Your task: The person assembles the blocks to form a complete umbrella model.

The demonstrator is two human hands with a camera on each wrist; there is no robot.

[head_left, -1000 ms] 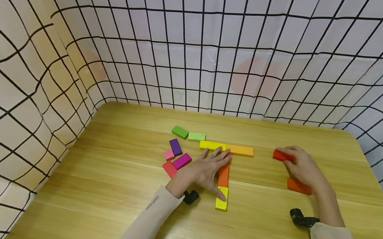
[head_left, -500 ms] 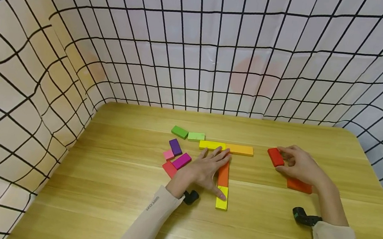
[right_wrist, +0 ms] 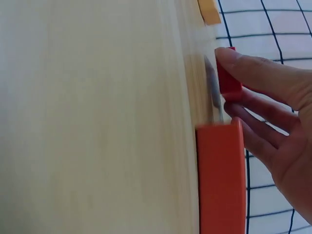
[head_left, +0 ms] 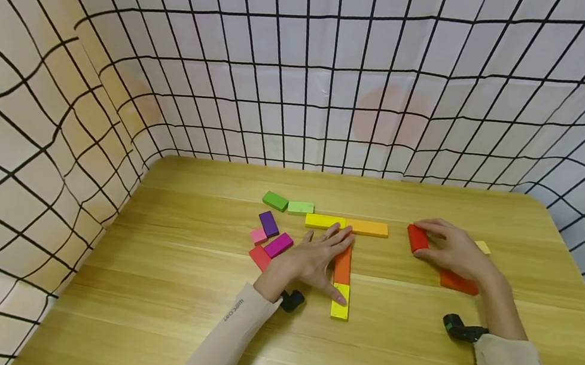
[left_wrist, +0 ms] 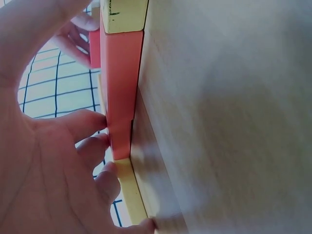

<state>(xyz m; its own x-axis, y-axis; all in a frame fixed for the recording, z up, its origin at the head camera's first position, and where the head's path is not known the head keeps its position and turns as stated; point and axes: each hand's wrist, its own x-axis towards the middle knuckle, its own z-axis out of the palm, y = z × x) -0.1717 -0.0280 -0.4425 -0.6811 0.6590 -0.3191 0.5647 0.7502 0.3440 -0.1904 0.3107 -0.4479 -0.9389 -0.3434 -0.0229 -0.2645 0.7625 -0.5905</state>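
My left hand (head_left: pixel 313 260) lies spread over a T of blocks, fingertips at the upper yellow block (head_left: pixel 323 222) and the joint below it, thumb on the lower yellow block (head_left: pixel 339 312). An orange-red stem (head_left: pixel 342 268) runs between them, partly under the fingers, and a light orange block (head_left: pixel 368 228) forms the bar's right half. Off to the right, my right hand (head_left: pixel 450 248) pinches a red block (head_left: pixel 417 239) between thumb and fingers. In the right wrist view that red block (right_wrist: pixel 229 83) hovers just over the table with its shadow below.
Beneath the right wrist lies an orange-red block (head_left: pixel 459 282), with a pale yellow block (head_left: pixel 482 247) behind the hand. Left of the T sit green (head_left: pixel 275 201), light green (head_left: pixel 301 208), purple (head_left: pixel 268 224), magenta (head_left: pixel 279 245) and pink (head_left: pixel 258 236) blocks. Grid-patterned cloth (head_left: pixel 303 87) encloses the table.
The right hand has shifted the red block slightly left and turned it from lying crosswise to pointing away from the body. A pale yellow block now shows behind that hand. The left hand stays put.
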